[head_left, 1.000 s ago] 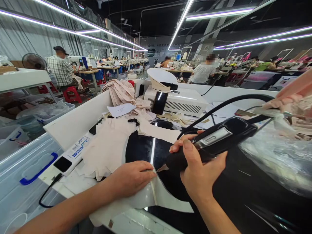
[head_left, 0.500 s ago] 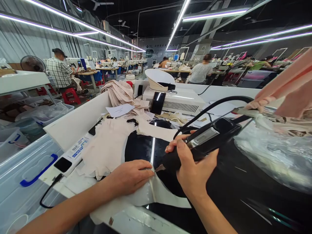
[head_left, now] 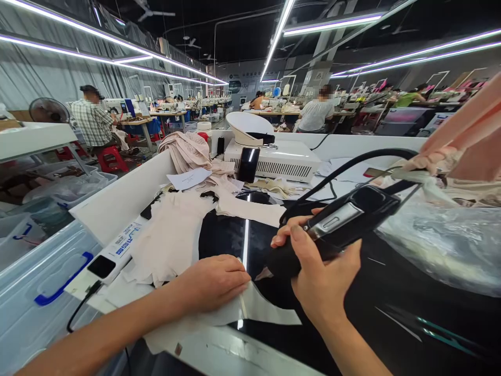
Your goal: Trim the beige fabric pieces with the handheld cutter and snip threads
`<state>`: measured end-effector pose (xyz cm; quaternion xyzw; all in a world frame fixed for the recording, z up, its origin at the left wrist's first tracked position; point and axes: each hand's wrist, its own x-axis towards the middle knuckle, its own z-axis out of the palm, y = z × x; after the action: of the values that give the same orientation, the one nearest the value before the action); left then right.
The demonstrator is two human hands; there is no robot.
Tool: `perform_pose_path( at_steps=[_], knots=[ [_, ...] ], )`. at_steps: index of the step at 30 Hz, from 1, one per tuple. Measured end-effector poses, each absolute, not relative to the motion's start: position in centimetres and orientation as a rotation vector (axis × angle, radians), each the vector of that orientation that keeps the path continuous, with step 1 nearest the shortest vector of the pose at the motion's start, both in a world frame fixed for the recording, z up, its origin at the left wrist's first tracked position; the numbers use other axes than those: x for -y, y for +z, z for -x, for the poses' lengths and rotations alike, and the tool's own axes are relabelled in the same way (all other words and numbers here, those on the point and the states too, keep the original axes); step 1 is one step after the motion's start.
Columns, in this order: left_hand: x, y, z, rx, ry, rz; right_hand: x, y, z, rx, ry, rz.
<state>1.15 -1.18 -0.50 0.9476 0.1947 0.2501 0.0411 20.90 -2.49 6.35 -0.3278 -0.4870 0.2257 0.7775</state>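
My right hand [head_left: 323, 274] is wrapped round a black corded handheld tool [head_left: 352, 219] with a silver plate on its side. The tool's tip [head_left: 264, 273] points left, a short way from my left fingertips. My left hand [head_left: 219, 282] lies flat on a pale fabric piece [head_left: 274, 309], fingers stretched out and close together; its thumb is hidden. The curved edge of this piece runs rightward over the glossy black work surface [head_left: 225, 237]. Beside my left hand lies a stack of pale cut fabric pieces [head_left: 168, 235].
A black phone [head_left: 248, 164] leans against a white box [head_left: 274, 161] at the back. The tool's thick cord [head_left: 332, 177] arches over the table. Clear plastic wrap [head_left: 438, 250] lies right, below hanging pink fabric [head_left: 473, 130]. A white power bank [head_left: 105, 263] sits left. Co-workers sit farther off.
My right hand has drawn the tool slightly to the right, widening the gap between its tip and my left fingertips. My left hand stays on the fabric. The view has shifted slightly.
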Motion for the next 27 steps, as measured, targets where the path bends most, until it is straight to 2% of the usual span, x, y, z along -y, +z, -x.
perform_pose_path(
  at_steps=[27],
  knots=[
    [2.2,-0.8,0.1,-0.598,0.775,-2.815,3.0,6.0,-20.1,1.001,0.545,0.724]
  ],
)
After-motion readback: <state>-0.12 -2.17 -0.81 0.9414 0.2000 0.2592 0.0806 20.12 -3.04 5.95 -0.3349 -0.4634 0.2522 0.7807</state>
